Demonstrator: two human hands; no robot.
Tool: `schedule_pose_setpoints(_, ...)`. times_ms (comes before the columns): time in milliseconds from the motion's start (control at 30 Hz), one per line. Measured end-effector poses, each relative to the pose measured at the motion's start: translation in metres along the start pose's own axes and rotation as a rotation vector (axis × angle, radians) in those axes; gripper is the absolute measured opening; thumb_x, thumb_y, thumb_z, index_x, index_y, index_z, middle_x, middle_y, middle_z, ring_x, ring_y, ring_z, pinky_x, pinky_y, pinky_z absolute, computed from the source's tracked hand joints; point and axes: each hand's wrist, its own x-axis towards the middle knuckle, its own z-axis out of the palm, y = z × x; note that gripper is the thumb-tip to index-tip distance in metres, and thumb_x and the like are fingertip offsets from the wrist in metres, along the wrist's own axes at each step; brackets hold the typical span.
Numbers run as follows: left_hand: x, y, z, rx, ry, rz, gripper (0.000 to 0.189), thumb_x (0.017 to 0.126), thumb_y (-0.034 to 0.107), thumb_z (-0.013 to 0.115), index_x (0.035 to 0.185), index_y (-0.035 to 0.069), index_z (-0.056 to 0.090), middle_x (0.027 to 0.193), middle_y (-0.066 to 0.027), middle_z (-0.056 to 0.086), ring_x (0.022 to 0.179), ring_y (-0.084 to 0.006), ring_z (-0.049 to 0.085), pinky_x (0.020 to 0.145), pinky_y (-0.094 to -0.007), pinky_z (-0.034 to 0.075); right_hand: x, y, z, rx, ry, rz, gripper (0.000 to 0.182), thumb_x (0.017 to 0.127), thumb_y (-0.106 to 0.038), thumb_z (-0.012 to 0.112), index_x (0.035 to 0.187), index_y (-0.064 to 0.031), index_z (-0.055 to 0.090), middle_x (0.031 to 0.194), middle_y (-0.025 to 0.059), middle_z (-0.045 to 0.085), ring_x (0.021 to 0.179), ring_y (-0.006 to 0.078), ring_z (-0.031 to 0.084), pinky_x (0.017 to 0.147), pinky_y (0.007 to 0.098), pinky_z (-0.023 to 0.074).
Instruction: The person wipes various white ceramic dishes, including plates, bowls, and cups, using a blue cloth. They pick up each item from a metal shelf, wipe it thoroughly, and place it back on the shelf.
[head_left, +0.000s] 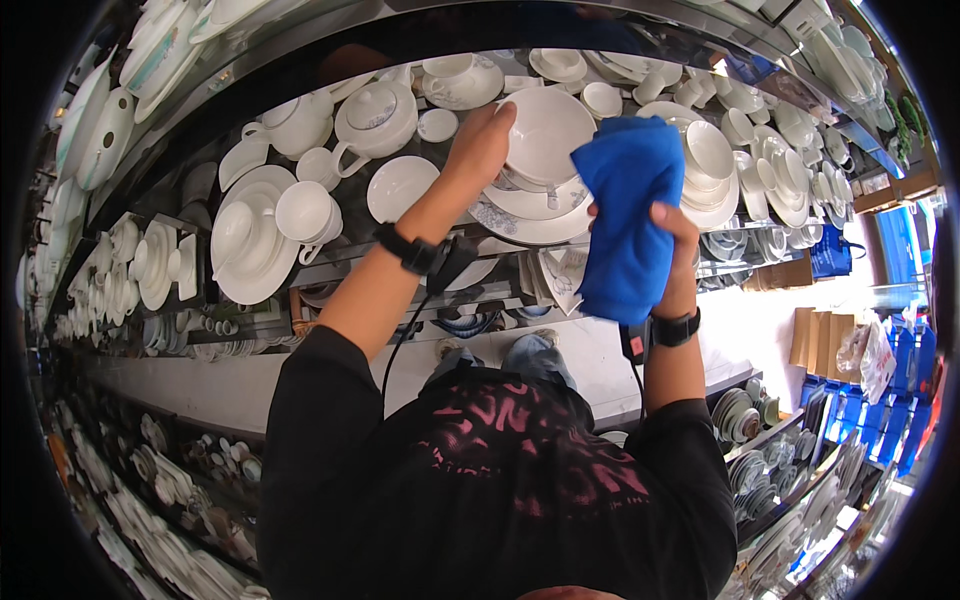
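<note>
My left hand (487, 139) grips the left rim of a white ceramic bowl (551, 135), thumb at the edge. Below the bowl are stacked plates (525, 225) with a grey-blue floral pattern. Folded blue cloth (634, 225) is in my right hand (675, 232), held just right of the bowl and over the shelf's front edge. The cloth hides part of the plates and some of my right fingers. A small white bowl (403, 187) sits left of the plates, and a white lidded teapot (375, 116) stands behind it.
A teapot (296, 127), a cup (304, 211) and an oval platter (251, 255) crowd the shelf at left. Stacked bowls and plates (705, 161) stand close at right. More crockery lines the shelves below and behind me. A dark shelf edge (480, 41) runs along the top.
</note>
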Motion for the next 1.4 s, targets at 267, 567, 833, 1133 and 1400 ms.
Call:
schedule_pose_setpoints(267,0.049,-0.038,0.022,0.665,0.051,0.081,0.044,0.094,0.03,0.042,0.085,-0.006,0.067,0.084,-0.0279,0.063,0.087,-0.0431,0.063,0.078,-0.0479,0.048,0.048,0.003,-0.05,0.081,0.034,0.127,0.07,0.078,-0.029,0.062,0.133,0.0069,0.039,0.102,0.0239,0.063,0.086,0.0319,0.064,0.077,0.0405,0.0549)
schedule_pose_setpoints(567,0.047,-0.041,0.025,0.873,0.012,-0.042,0.043,0.094,0.031,0.042,0.108,-0.002,0.065,0.123,-0.0293,0.05,0.101,-0.0428,0.059,0.089,-0.0472,0.048,0.059,0.01,-0.065,0.125,0.043,0.162,0.068,0.079,-0.029,0.062,0.132,0.0075,0.04,0.101,0.0243,0.062,0.085,0.0329,0.064,0.077,0.0414,0.0548)
schedule_pose_setpoints(833,0.06,-0.064,0.02,0.675,-0.033,-0.047,0.048,0.092,0.036,0.042,0.116,0.0,0.062,0.124,-0.029,0.049,0.108,-0.0434,0.055,0.094,-0.0465,0.045,0.063,0.013,-0.063,0.144,0.031,0.188,0.067,0.08,-0.029,0.062,0.132,0.0073,0.039,0.102,0.0232,0.062,0.085,0.0328,0.064,0.077,0.0416,0.0551)
schedule_pose_setpoints(1133,0.03,-0.05,0.001,0.42,0.072,0.108,0.048,0.091,0.039,0.053,0.121,0.003,0.059,0.119,-0.023,0.053,0.104,-0.0381,0.057,0.091,-0.0406,0.045,0.061,0.019,-0.066,0.11,0.057,0.125,0.067,0.081,-0.03,0.061,0.134,0.0048,0.04,0.108,0.0215,0.06,0.093,0.0323,0.063,0.085,0.0452,0.0523)
schedule_pose_setpoints(1400,-0.101,-0.087,-0.09,0.649,0.513,0.567,0.047,0.083,0.013,0.068,0.127,0.005,0.052,0.121,-0.017,0.047,0.093,-0.0259,0.057,0.082,-0.0352,0.047,-0.009,0.012,-0.002,0.07,0.137,-0.133,0.082,0.073,-0.04,0.063,0.137,0.0045,0.036,0.118,0.0227,0.056,0.091,0.0311,0.061,0.08,0.0422,0.0528)
